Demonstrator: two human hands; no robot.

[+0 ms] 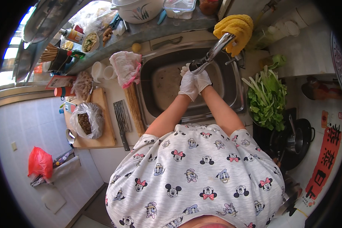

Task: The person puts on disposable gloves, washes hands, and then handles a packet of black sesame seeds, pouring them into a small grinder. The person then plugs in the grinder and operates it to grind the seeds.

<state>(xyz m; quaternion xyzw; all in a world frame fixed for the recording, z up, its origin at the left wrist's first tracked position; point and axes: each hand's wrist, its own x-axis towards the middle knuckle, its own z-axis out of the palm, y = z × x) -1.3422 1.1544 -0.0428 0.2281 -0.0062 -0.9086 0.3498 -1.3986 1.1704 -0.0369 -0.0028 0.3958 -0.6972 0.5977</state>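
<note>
Both my hands wear thin white gloves and meet beneath the faucet spout (pixel 209 54), over the steel sink (pixel 171 102). My left hand (pixel 188 85) lies against my right hand (pixel 203 79), and a few gloved fingertips show left of the dark spout end. The spout covers part of both hands, so I cannot tell whether anything is held between them. A yellow towel (pixel 239 28) is draped over the faucet. At the sink's left edge rests a white cloth with pink trim (pixel 126 67), on a strip of wood-like material (pixel 134 105).
Left of the sink lie a cleaver (pixel 122 116) and a cutting board (pixel 109 128) bearing a plastic bag of dark food (pixel 87 122). Leafy greens (pixel 266 102) fill a container on the right, near a black wok (pixel 305 134). A white pot (pixel 139 11) stands on the ledge behind.
</note>
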